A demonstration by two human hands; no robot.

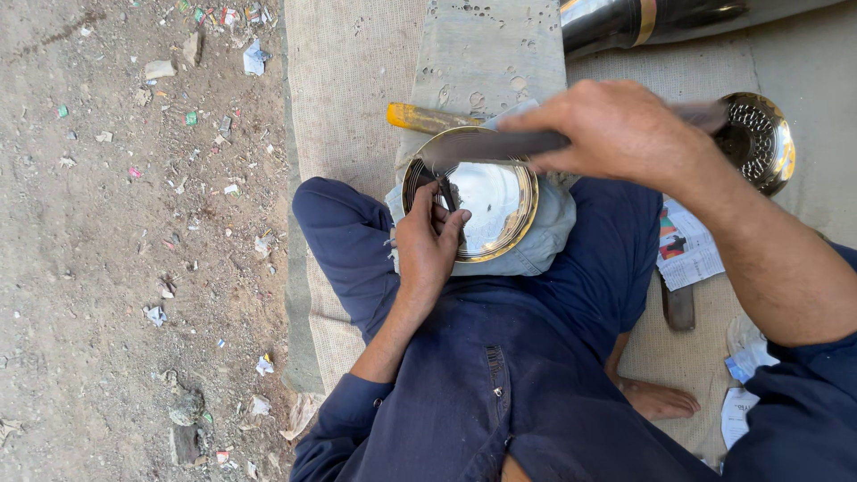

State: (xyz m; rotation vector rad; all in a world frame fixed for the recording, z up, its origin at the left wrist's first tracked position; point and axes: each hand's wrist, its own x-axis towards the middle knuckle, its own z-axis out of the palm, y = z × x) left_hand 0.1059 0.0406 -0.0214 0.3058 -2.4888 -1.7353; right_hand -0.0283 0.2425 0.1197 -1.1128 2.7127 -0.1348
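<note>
While the left hand (428, 241) is pinching a thin dark metal punch (446, 192) upright on the round shiny brass-rimmed steel plate (486, 210), which is lying on a pale folded cloth (544, 241) on the lap, the right hand (616, 134) is closing its grip around a blurred dark hammer (500, 145) above. A skewed blow could be hitting the fingers just below. Past the plate's rim the woven mat (348, 80) is leaving room.

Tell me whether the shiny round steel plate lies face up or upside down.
Face up: the shiny round steel plate shows its hollow, mirror-like inside.
</note>
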